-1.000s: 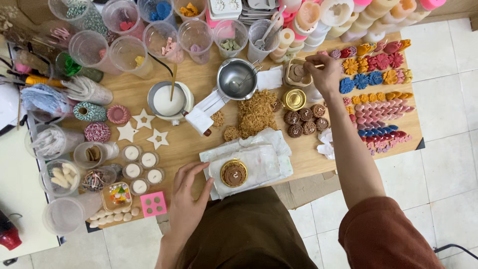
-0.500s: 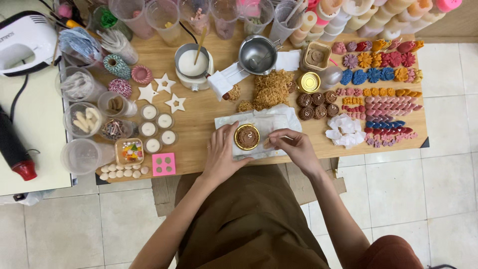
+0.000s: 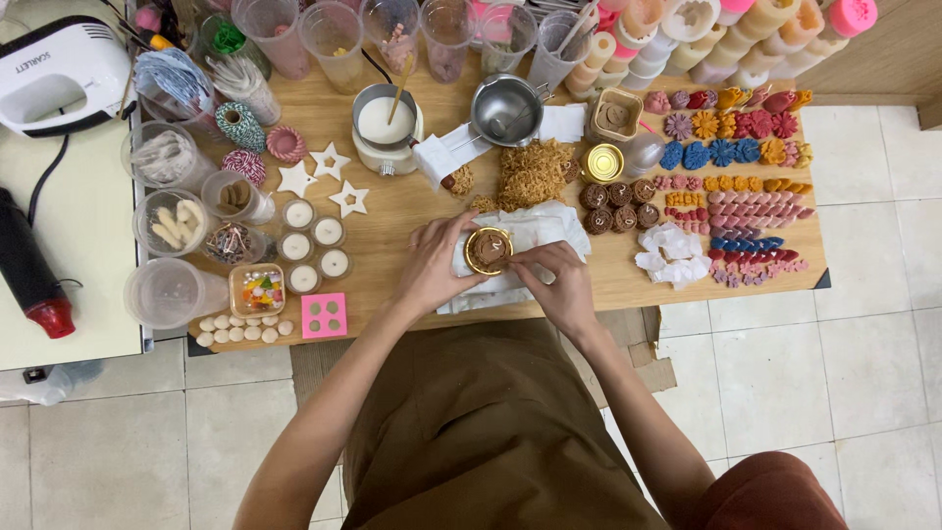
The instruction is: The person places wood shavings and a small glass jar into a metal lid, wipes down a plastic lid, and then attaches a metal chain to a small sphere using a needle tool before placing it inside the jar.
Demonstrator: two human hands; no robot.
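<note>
Two hands on one small gold tin at the worktop's near edge.

The left hand (image 3: 432, 270) curls its fingers (image 3: 453, 234) against the gold tin (image 3: 488, 250); the right hand (image 3: 554, 280) pinches the tin's rim from the other side. The tin sits on a white cloth (image 3: 549, 231) near the middle of the wooden worktop's (image 3: 392, 211) near edge. Behind it lie a heap of tan shreds (image 3: 530, 172) and a steel cup (image 3: 505, 108).

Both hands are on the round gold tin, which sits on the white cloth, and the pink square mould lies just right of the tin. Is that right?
Not quite. The head view shows the left hand and right hand on the round gold tin, which sits on the white cloth, but the pink square mould lies well to the tin's left, near the table's front edge, not just right of it.
</note>
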